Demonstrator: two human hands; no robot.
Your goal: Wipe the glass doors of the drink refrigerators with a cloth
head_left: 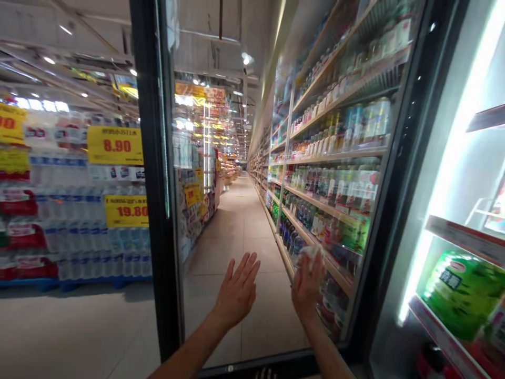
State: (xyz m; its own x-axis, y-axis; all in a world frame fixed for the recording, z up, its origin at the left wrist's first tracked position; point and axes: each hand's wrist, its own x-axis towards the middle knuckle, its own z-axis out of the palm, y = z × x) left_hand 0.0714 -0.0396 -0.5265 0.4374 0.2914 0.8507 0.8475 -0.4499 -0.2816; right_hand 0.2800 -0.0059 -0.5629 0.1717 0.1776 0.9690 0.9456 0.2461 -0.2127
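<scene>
A tall glass door [213, 326] in a black frame stands in front of me, swung out from a lit cooler. My left hand [238, 290] is held up at the lower middle of the glass, fingers stretched and holding nothing. Whether its palm touches the pane I cannot tell. To its right, my right hand [307, 292] holds a whitish crumpled cloth [315, 252] at the glass. That hand and the cloth are smeared by motion, and the fingers partly cover the cloth.
Cooler shelves at right hold a green pouch [453, 295] and bear a shelf label strip [465, 237]. The black door frame [158, 210] rises at left. Beyond it stand stacked bottle packs [90, 231] with yellow price signs [115, 146]. An aisle and bottle shelves show in the glass.
</scene>
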